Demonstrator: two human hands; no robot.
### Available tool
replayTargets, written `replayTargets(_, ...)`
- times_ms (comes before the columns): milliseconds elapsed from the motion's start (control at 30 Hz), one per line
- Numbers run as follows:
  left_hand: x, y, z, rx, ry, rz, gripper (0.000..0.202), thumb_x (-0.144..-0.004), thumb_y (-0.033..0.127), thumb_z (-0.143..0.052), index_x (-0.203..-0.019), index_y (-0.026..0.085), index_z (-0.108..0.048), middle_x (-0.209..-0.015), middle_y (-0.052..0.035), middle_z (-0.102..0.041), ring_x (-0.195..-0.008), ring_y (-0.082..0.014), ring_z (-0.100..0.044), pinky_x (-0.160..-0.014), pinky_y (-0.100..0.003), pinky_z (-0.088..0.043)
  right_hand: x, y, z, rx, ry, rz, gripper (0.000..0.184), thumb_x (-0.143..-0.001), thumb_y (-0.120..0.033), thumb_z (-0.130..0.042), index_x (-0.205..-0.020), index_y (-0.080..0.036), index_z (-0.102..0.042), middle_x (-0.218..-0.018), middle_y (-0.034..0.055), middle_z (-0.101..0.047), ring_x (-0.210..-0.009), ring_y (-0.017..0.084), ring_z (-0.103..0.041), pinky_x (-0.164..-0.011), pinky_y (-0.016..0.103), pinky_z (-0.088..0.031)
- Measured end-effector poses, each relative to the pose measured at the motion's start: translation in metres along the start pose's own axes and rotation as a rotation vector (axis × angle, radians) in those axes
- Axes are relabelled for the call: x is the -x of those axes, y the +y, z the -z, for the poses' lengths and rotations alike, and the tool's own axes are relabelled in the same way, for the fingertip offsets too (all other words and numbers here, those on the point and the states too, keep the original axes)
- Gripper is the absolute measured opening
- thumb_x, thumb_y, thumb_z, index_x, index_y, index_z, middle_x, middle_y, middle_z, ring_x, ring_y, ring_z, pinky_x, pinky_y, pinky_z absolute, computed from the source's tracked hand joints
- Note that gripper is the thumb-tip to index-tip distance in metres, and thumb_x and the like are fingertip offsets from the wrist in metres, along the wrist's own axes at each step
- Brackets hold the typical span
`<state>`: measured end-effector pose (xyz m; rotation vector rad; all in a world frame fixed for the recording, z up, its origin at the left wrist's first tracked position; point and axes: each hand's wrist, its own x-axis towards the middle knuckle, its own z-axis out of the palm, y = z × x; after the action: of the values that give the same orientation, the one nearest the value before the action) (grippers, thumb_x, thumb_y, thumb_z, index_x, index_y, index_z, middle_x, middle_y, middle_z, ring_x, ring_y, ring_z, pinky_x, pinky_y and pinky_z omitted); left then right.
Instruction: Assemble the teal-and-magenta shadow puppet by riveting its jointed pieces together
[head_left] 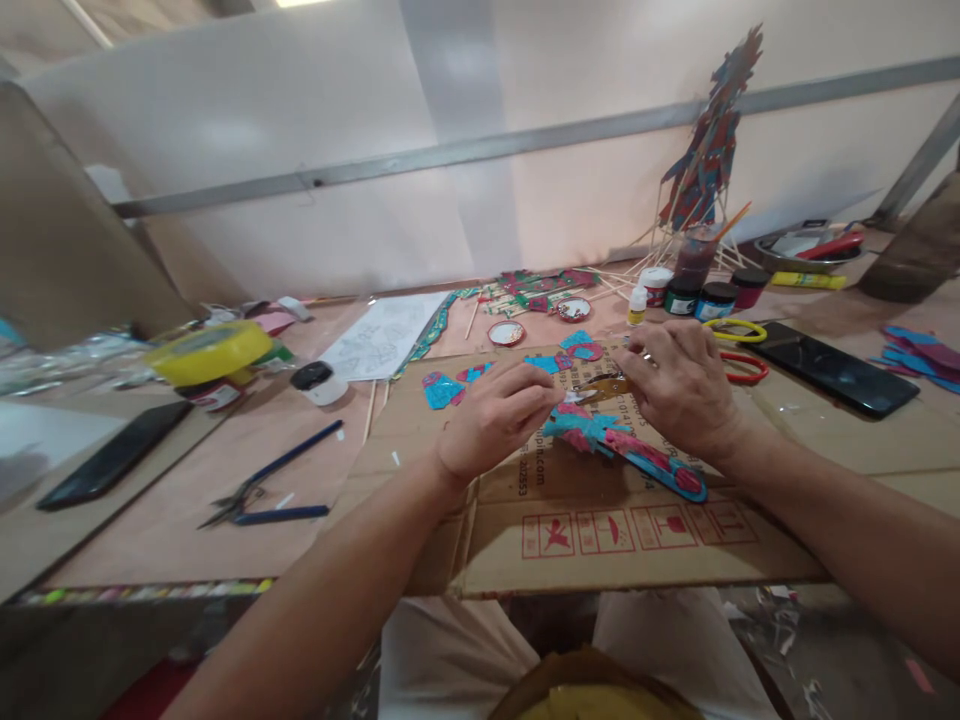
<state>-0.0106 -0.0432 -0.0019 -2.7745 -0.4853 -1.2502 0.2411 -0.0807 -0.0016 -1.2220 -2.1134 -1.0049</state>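
- Along the far side, a white wall closes off the table, so we find room to move only sideways and toward us.
- On the table lies a flattened cardboard sheet; its near edge hangs past the table edge over our lap, and its near half is bare.
- Left of the cardboard we see a strip of bare table, bounded by a black phone on a lower board.
- To the right, a second phone lies just beyond the cardboard's far right corner, well apart from our hands.
- Our left hand rests on the cardboard with fingers curled, thumb and forefinger pinched shut on the upper end of the paper figure.
- Our right hand arches over the same end, fingertips down; we cannot tell whether it grips or only presses.
- Between and below our hands, the paper figure lies flat on the middle of the cardboard: a long cut-out, blue with pink patches, slanting toward the right, with a gold-brown top under our fingers.
- Blue-handled pliers lie on the bare strip to the left.
- Paint jars crowd the far edge behind our right hand.
- Small blue paper scraps sit at the cardboard's far left corner.
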Motion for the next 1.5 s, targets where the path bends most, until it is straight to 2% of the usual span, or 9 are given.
replayTargets(300,-0.002,-0.001,-0.002,0.045,0.034,-0.028,0.006,-0.091,0.013,-0.065,-0.093,0.018,-0.067,-0.090,-0.0061,-0.070,-0.084,-0.0135,-0.067,-0.076,-0.025,-0.054,0.000,0.001,0.002,0.048,0.004,0.047,0.021,-0.094,-0.016,-0.052,-0.101,-0.019,-0.072,-0.102,0.0105,-0.067,-0.095,0.027,-0.046,-0.085,0.041,-0.032)
replayTargets(600,-0.003,0.002,0.000,0.043,-0.002,-0.001,0.005,-0.092,0.014,-0.064,-0.092,0.019,-0.067,-0.088,-0.0050,-0.071,-0.080,-0.0124,-0.066,-0.073,-0.024,-0.052,-0.002,0.002,0.003,0.069,-0.013,0.127,0.019,-0.095,-0.018,-0.054,-0.095,-0.021,-0.072,-0.088,0.0062,-0.069,-0.088,0.026,-0.046,-0.077,0.039,-0.028)
replayTargets(733,-0.004,0.003,0.001,0.069,-0.014,-0.006,0.005,-0.091,0.014,-0.064,-0.091,0.018,-0.067,-0.086,-0.0046,-0.071,-0.079,-0.0126,-0.066,-0.071,-0.024,-0.053,-0.004,0.004,0.002,0.039,-0.067,0.124,0.021,-0.097,-0.019,-0.051,-0.094,-0.020,-0.072,-0.087,0.0072,-0.068,-0.088,0.025,-0.048,-0.075,0.038,-0.028)
replayTargets(900,-0.004,0.004,0.005,0.090,-0.064,0.051,0.005,-0.091,0.017,-0.065,-0.089,0.019,-0.069,-0.085,-0.0041,-0.071,-0.078,-0.0126,-0.067,-0.072,-0.023,-0.053,-0.002,0.005,-0.002,-0.002,-0.114,0.164,0.022,-0.095,-0.014,-0.050,-0.087,-0.018,-0.070,-0.082,0.0081,-0.066,-0.087,0.024,-0.050,-0.075,0.036,-0.030)
replayTargets(1167,-0.009,0.000,0.016,0.172,-0.161,0.111,0.006,-0.090,0.020,-0.066,-0.089,0.020,-0.072,-0.081,-0.0025,-0.073,-0.074,-0.0127,-0.068,-0.070,-0.023,-0.054,-0.003,-0.003,-0.002,-0.131,-0.306,0.106,0.024,-0.087,-0.005,-0.049,-0.086,-0.015,-0.071,-0.080,0.0105,-0.070,-0.078,0.022,-0.055,-0.071,0.034,-0.033)
replayTargets(1367,-0.009,0.000,0.015,0.216,-0.210,0.133,0.009,-0.090,0.023,-0.067,-0.085,0.020,-0.074,-0.076,-0.0009,-0.073,-0.069,-0.0114,-0.067,-0.063,-0.020,-0.052,-0.003,-0.004,-0.001,-0.195,-0.479,0.096,0.014,-0.085,-0.012,-0.056,-0.083,-0.014,-0.069,-0.080,0.0115,-0.070,-0.071,0.020,-0.056,-0.062,0.032,-0.030)
replayTargets(1433,-0.008,-0.001,0.014,0.225,-0.211,0.154,0.011,-0.091,0.025,-0.067,-0.085,0.020,-0.075,-0.075,-0.0011,-0.072,-0.069,-0.0118,-0.067,-0.064,-0.021,-0.052,-0.002,-0.002,-0.003,-0.222,-0.480,0.098,0.014,-0.086,-0.012,-0.056,-0.085,-0.014,-0.070,-0.083,0.0117,-0.071,-0.073,0.021,-0.056,-0.065,0.032,-0.032)
replayTargets(1500,-0.007,-0.001,0.012,0.213,-0.225,0.175,0.011,-0.091,0.027,-0.067,-0.087,0.020,-0.075,-0.077,-0.0015,-0.074,-0.070,-0.0125,-0.068,-0.066,-0.022,-0.053,-0.001,0.000,-0.006,-0.226,-0.425,0.101,0.018,-0.087,-0.011,-0.053,-0.088,-0.014,-0.071,-0.088,0.0126,-0.070,-0.082,0.023,-0.056,-0.072,0.034,-0.035)
